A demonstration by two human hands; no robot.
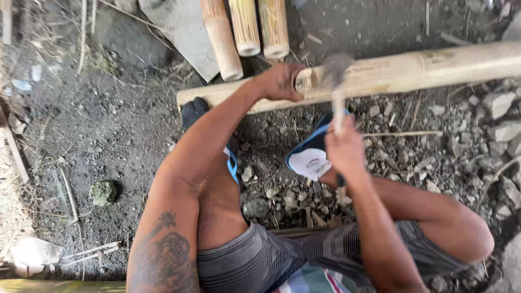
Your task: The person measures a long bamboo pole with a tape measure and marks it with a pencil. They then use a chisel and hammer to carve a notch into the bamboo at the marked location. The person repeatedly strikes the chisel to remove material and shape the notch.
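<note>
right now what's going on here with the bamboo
A person sits on gravelly ground working a long bamboo pole that lies across in front of them. The left hand grips the pole to steady it, while the right hand holds a hammer by its handle, the blurred head right at the pole beside the left hand. Three shorter cut bamboo pieces lie just beyond, next to a flat board.

Pale, matt bamboo pole [412, 70] over rough gravel [434, 157].
</note>
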